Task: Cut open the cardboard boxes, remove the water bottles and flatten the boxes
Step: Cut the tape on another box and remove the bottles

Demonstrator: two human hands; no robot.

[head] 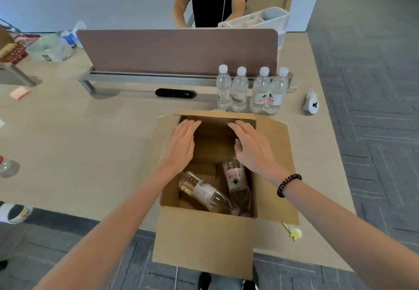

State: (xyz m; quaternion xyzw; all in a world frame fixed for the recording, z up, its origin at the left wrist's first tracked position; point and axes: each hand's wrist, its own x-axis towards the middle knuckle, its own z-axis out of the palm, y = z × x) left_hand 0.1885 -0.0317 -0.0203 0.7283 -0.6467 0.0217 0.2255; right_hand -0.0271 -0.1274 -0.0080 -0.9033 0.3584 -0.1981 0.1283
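An open brown cardboard box (204, 240) stands at the table's near edge, its flaps spread outward. Two water bottles lie inside: one (205, 193) on its side at the lower left, another (237, 181) slanted at the right. My left hand (181, 144) and my right hand (251, 144) reach over the box opening with straight fingers, their tips at the far wall of the box. Neither hand holds anything. Several water bottles (251, 90) stand upright in a row on the table just behind the box.
A brown desk divider (176, 50) runs across behind the bottles, with a person in black beyond it. A white tool (311, 102) lies at the right of the table (79, 142). Plastic bags and packets sit far left. A black oblong object (175, 92) lies below the divider.
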